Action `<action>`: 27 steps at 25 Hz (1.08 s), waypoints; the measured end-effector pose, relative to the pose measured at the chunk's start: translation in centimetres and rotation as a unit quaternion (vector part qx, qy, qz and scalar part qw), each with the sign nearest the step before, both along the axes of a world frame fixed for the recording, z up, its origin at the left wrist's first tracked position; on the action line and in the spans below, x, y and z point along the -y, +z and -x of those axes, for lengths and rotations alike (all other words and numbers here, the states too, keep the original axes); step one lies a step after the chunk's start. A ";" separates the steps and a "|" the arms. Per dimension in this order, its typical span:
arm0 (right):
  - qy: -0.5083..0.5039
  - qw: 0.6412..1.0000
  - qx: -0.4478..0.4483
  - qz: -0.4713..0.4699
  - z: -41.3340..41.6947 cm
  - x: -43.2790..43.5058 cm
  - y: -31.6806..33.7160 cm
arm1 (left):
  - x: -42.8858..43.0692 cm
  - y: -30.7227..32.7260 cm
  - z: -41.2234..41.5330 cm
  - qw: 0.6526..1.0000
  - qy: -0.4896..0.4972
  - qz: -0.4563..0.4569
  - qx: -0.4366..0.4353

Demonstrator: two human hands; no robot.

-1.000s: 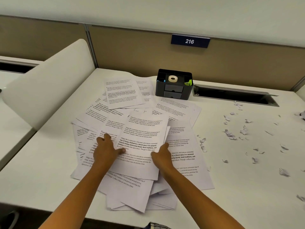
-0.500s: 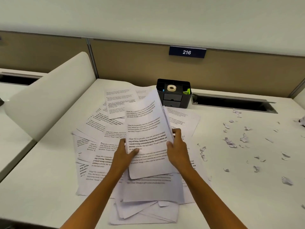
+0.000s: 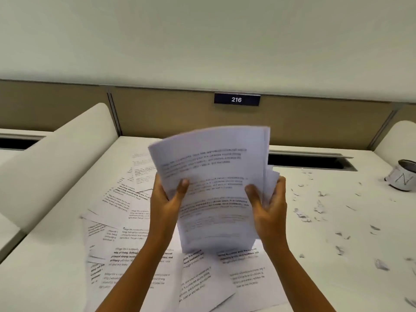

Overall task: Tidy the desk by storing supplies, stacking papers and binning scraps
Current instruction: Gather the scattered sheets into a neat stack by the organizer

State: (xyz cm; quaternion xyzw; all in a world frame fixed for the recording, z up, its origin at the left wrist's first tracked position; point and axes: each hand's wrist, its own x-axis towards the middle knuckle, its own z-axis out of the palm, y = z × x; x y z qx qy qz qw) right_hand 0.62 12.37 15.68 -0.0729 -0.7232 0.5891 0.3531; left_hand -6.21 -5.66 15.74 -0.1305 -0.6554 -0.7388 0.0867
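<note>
A stack of printed sheets (image 3: 213, 176) is held upright above the white desk (image 3: 315, 278), blurred by motion. My left hand (image 3: 167, 199) grips its left edge with the thumb on the front. My right hand (image 3: 269, 203) grips its right edge the same way. Several more printed sheets (image 3: 126, 242) lie scattered flat on the desk under and left of my arms. Torn paper scraps (image 3: 319, 210) are strewn over the right part of the desk. The held stack hides the black organizer.
A small tin cup (image 3: 403, 179) lies tipped at the far right. A dark cable slot (image 3: 310, 162) runs along the back of the desk under the tan partition with its 216 plate (image 3: 236, 99). A white curved divider (image 3: 56, 158) borders the left side.
Both hands have lifted the gathered stack off the desk and raised it upright in front of the camera. The view has tilted up, and the cup has come into sight.
</note>
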 end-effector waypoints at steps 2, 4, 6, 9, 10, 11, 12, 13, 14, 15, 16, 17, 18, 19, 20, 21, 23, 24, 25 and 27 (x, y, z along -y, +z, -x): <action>-0.007 1.000 0.007 0.014 -0.5 -0.2 -0.6 | -0.4 -0.1 -0.2 1.000 -0.006 0.017 -0.014; -0.016 1.000 0.004 0.025 -0.6 -0.2 -0.8 | -1.1 -0.1 -0.4 1.000 -0.006 0.015 -0.020; -0.026 0.999 -0.006 0.030 -0.5 -0.1 -0.5 | -1.7 0.2 -0.6 1.000 0.005 0.011 -0.029; -0.037 0.998 -0.033 0.041 -0.6 -0.5 -0.1 | -2.1 0.6 -1.0 0.998 0.028 -0.004 -0.050; -0.035 0.998 -0.038 0.046 -0.7 -0.8 -0.3 | -2.0 0.5 -1.0 0.998 0.035 -0.012 -0.056; -0.031 0.998 -0.038 0.048 -0.9 -1.0 -0.6 | -1.8 0.2 -1.1 0.997 0.039 -0.016 -0.060; -0.024 0.998 -0.034 0.049 -1.1 -1.1 -1.1 | -1.6 -0.1 -1.2 0.998 0.037 -0.017 -0.057; -0.012 0.998 -0.028 0.056 -1.3 -1.2 -1.8 | -1.5 -0.6 -1.3 0.998 0.029 -0.016 -0.047; 0.002 0.997 -0.022 0.072 -1.4 -1.1 -2.6 | -1.5 -1.2 -1.5 0.999 0.018 -0.013 -0.031; 0.015 0.995 -0.013 0.094 -1.5 -1.0 -3.3 | -1.7 -1.8 -1.7 1.000 0.005 -0.011 -0.013; 0.022 0.993 -0.004 0.116 -1.5 -0.8 -3.9 | -2.0 -2.4 -1.9 1.000 -0.003 -0.013 0.005; 0.025 0.990 0.003 0.137 -1.5 -0.6 -4.3 | -2.2 -2.7 -2.1 1.000 -0.004 -0.018 0.019; 0.024 0.988 0.006 0.150 -1.4 -0.5 -4.4 | -2.4 -2.7 -2.3 0.999 0.000 -0.023 0.025; 0.020 0.988 0.008 0.156 -1.4 -0.5 -4.3 | -2.5 -2.7 -2.4 0.999 0.007 -0.028 0.023; 0.016 0.988 0.005 0.157 -1.4 -0.6 -4.1 | -2.5 -2.6 -2.4 0.999 0.013 -0.033 0.018; 0.015 0.988 0.003 0.154 -1.5 -0.7 -4.0 | -2.5 -2.5 -2.4 0.999 0.018 -0.038 0.014; 0.025 0.990 0.012 0.141 -1.9 -1.1 -4.3 | -2.1 -3.0 -2.4 0.999 0.021 -0.040 0.016; 0.031 0.990 0.025 0.133 -2.1 -1.2 -4.9 | -1.9 -3.5 -2.4 0.999 0.016 -0.035 0.021; 0.037 0.991 0.046 0.122 -2.3 -1.3 -5.7 | -1.8 -4.2 -2.5 0.999 0.009 -0.026 0.029; 0.055 0.988 0.107 0.092 -2.7 -1.3 -7.5 | -1.6 -5.9 -2.9 0.998 -0.003 0.004 0.056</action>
